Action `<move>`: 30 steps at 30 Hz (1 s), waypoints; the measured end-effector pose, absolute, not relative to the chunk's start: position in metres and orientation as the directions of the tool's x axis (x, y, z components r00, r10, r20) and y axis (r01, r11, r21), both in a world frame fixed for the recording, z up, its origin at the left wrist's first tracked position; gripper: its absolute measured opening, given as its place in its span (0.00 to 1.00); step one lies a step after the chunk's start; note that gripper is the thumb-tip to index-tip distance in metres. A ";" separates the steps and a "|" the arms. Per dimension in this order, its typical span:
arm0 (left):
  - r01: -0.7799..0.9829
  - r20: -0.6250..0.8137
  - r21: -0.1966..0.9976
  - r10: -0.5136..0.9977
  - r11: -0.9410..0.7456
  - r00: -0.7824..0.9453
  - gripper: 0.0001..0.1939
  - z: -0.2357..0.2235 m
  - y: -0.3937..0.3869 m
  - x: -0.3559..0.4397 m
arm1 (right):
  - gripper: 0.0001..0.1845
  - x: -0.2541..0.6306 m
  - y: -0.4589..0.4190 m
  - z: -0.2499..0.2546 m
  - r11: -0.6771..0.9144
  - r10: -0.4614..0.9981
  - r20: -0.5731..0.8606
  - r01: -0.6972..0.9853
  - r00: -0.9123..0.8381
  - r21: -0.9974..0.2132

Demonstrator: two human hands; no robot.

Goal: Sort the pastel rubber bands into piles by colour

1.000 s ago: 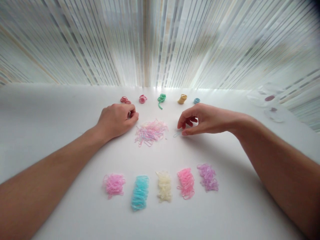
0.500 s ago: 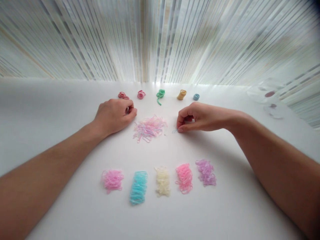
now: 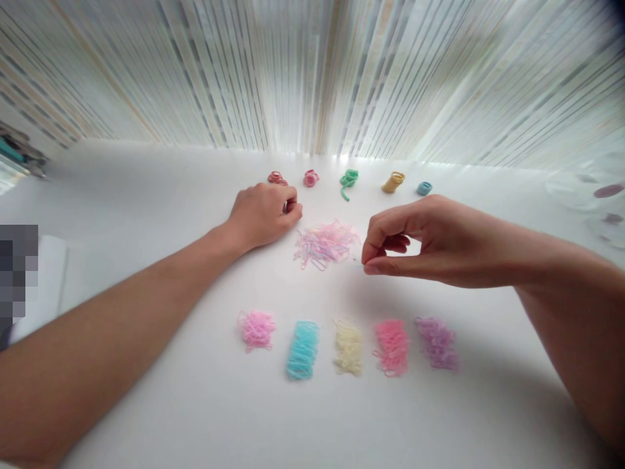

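Observation:
My left hand (image 3: 266,212) rests on the white tabletop (image 3: 195,417), fingers curled in and thumb against the index finger; I see nothing in it. Just right of it lies a loose pile of mixed pastel rubber bands (image 3: 326,243). At the pile's right side, my right hand (image 3: 415,241) pinches a tiny pale blue rubber band (image 3: 358,260) between thumb and index finger, mostly hidden by the fingertips. Nearer to me are sorted piles of bands: pink (image 3: 257,330), turquoise (image 3: 303,350), cream (image 3: 348,348), coral pink (image 3: 392,347) and purple (image 3: 437,343).
Along the back sit small coils: red (image 3: 276,177), pink (image 3: 311,178), green (image 3: 348,179), yellow (image 3: 393,182) and blue (image 3: 424,188). Clear plastic items (image 3: 608,190) stand at the far right. A striped curtain (image 3: 303,78) hangs behind. A pixelated patch (image 3: 18,280) covers the left edge.
The view has swung left, so the table's things sit further right. My right hand has lifted off the tabletop, still pinching, and come nearer the mixed pile. The left hand stays in place.

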State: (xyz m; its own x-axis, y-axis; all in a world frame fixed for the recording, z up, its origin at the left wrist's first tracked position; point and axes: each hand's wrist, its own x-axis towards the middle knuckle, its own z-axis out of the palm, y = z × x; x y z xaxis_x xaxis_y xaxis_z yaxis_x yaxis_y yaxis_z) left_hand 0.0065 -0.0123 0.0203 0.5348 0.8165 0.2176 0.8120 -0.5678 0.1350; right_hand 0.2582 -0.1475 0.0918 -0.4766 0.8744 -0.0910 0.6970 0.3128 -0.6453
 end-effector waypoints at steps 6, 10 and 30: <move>0.799 0.233 0.149 0.806 -0.583 0.544 0.13 0.020 -0.014 0.007 | 0.06 0.221 -0.166 0.089 0.346 0.875 0.013 0.606 -0.484 -0.716; 0.794 0.235 0.155 0.803 -0.587 0.548 0.13 0.020 -0.014 0.007 | 0.07 0.201 -0.176 0.081 0.378 0.852 0.003 0.610 -0.524 -0.697; 0.787 0.238 0.178 0.802 -0.590 0.548 0.13 0.017 -0.013 0.007 | 0.07 0.181 -0.186 0.077 0.387 0.787 -0.172 0.691 -0.593 -0.610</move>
